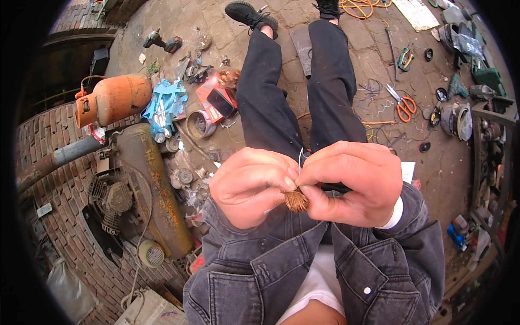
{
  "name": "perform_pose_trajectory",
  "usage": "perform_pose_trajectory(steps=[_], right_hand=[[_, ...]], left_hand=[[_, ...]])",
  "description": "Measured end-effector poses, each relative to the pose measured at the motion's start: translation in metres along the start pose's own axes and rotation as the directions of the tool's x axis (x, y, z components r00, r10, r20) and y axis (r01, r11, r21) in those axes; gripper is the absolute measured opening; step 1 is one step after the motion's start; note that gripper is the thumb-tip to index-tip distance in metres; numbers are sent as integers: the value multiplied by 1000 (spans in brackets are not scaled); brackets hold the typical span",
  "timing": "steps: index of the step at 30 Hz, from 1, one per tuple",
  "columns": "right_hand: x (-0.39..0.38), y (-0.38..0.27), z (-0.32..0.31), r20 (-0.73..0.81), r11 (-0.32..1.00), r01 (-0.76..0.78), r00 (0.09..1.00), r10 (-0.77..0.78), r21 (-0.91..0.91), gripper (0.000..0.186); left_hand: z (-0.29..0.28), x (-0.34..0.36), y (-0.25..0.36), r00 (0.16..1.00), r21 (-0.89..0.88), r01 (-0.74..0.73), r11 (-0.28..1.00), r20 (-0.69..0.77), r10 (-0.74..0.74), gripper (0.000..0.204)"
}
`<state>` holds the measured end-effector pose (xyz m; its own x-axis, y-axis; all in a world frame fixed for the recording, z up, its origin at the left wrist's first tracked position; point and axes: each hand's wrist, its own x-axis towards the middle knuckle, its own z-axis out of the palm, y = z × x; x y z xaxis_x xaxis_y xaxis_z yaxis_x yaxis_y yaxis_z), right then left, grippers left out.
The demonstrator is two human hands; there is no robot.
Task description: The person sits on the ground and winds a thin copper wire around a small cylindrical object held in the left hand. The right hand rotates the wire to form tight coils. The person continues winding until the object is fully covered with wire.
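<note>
In front of my chest, my left hand [253,187] and my right hand [351,184] are closed and meet at the fingertips. Between them is a small copper-coloured wire bundle [296,201], its ridged, fanned end pointing toward me. Both hands pinch it, with thumbs and forefingers close together. A thin pale strip [300,158] sticks up from between the fingertips; which hand grips it I cannot tell. The rest of the bundle is hidden by my fingers.
Orange-handled scissors [402,103], green-handled pliers [405,58] and wire scraps lie on the paving to the right. At left are an orange gas cylinder [115,99], a rusty tank [154,189], a phone [222,103] on a red box and a cordless drill [162,42].
</note>
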<state>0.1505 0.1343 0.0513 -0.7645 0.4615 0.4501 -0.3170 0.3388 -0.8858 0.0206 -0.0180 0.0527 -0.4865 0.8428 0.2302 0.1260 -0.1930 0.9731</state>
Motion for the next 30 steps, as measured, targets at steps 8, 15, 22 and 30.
perform_pose_trajectory(steps=[8,15,22,30], right_hand=[[-4,-5,4,-16,993,-95,995,97,63,18],[-7,-6,8,-58,986,-115,991,123,118,19],[-12,-6,9,-73,985,-106,990,117,133,21],[-18,-9,18,-157,952,-164,965,209,257,21]], left_hand=[[2,-3,-4,999,-38,-17,999,-29,15,16],[8,-6,-5,997,-53,-4,999,-80,-1,13],[11,-10,-12,994,-146,-41,988,-101,26,15],[30,-11,-13,975,-347,-52,937,-218,-26,12]])
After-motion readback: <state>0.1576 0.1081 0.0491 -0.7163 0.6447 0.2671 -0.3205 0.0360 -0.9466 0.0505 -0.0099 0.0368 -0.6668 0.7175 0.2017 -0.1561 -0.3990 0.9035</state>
